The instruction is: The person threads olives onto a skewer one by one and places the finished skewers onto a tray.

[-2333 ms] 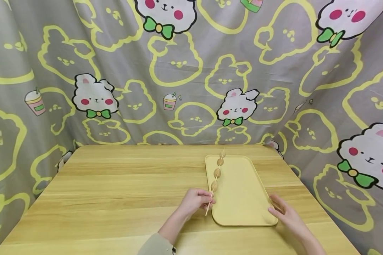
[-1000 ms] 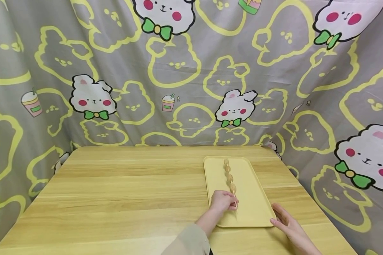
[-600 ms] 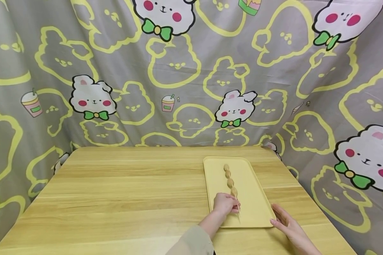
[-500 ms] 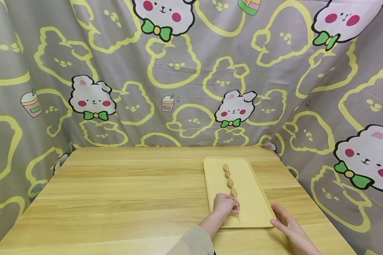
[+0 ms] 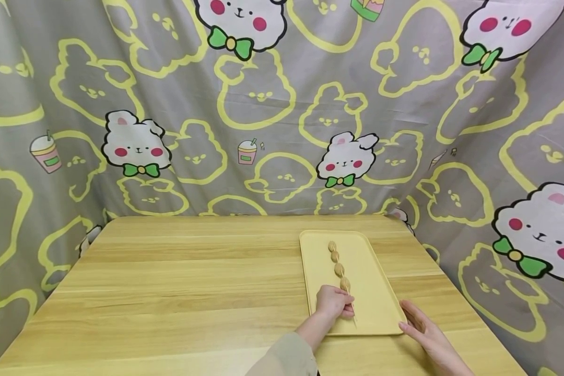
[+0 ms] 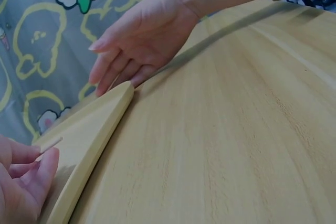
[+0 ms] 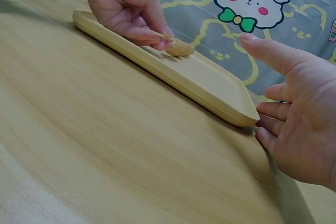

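A skewer (image 5: 339, 269) with several brown, ball-like pieces lies lengthwise over the yellow tray (image 5: 371, 271). My left hand (image 5: 331, 302) pinches the bare stick near its lower end, just below the nearest ball. In the left wrist view the stick's tip (image 6: 51, 144) pokes out past thumb and finger. The right wrist view shows one brown ball (image 7: 179, 48) close over the tray's surface; the others are hidden behind it. My right hand (image 5: 425, 329) stays at the tray's near right corner, fingers extended beside the rim and thumb apart.
The tray sits on the right part of a wood-grain table (image 5: 178, 292). A grey curtain (image 5: 272, 120) with yellow outlines and white cartoon animals hangs behind the table and along both sides.
My left hand has carried the skewer rightward from the tray's left edge to over its middle, and lower. In the last half second both hands have hardly moved.
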The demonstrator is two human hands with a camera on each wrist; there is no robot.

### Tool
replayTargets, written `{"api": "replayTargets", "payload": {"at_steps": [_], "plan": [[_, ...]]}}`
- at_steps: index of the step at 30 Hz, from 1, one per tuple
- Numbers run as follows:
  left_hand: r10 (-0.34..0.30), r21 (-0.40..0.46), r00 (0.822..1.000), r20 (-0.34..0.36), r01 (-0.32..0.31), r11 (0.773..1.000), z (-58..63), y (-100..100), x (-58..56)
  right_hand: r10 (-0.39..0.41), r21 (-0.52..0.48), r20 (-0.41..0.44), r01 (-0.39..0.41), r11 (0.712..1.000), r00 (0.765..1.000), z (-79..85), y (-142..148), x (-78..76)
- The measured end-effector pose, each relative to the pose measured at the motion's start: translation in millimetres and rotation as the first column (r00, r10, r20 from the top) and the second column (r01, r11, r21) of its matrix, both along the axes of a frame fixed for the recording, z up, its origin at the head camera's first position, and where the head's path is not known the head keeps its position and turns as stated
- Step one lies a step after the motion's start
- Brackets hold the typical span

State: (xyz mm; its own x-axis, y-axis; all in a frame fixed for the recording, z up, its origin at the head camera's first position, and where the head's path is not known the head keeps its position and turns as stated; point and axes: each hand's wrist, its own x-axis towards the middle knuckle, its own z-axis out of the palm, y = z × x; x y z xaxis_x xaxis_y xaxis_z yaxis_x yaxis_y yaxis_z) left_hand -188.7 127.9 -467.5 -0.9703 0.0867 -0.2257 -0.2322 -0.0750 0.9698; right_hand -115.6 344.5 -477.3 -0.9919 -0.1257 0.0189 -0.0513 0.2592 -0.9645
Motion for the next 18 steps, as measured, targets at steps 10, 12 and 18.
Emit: {"api": "replayTargets", "payload": {"at_steps": [10,12,18], "plan": [[-0.003,-0.042,1.0,-0.01,0.003,0.999,0.9,-2.1,1.2,-0.01,0.0,0.012,0.01,1.0,1.0,1.5,-1.3,0.5],[-0.006,-0.053,1.0,-0.011,0.006,0.999,2.3,-3.4,2.2,-0.013,0.007,0.016,0.013,1.0,1.0,1.6,-1.4,0.5],[-0.02,-0.059,1.0,-0.018,0.019,0.998,6.1,-6.9,3.8,-0.031,0.052,0.04,0.029,0.998,0.999,2.7,-2.3,0.2]]}}
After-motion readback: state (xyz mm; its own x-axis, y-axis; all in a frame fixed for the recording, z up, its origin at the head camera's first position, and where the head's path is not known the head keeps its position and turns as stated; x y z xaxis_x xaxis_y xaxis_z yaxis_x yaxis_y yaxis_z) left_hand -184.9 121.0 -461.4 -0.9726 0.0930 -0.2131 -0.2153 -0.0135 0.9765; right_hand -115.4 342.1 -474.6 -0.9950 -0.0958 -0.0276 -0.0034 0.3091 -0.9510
